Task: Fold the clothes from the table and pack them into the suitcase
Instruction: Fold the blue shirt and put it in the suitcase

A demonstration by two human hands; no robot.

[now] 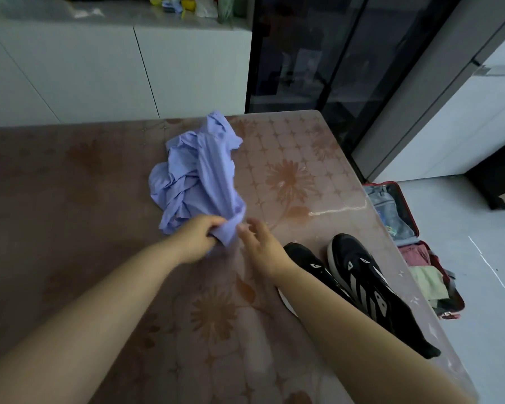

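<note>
Lying crumpled mid-desk: lilac shirt, near end bunched. Left hand grips that near end, fingers curled round cloth. Right hand just beside it, fingers relaxed and spread, holding nothing. Pair of black sneakers on desk, right of hands, partly under right forearm. Red suitcase open on floor past desk's right edge; jeans, pink garment, pale green garment inside.

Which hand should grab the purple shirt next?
Probably the right hand: it is open, empty and close beside the purple shirt, while the left hand grips its near end.
</note>
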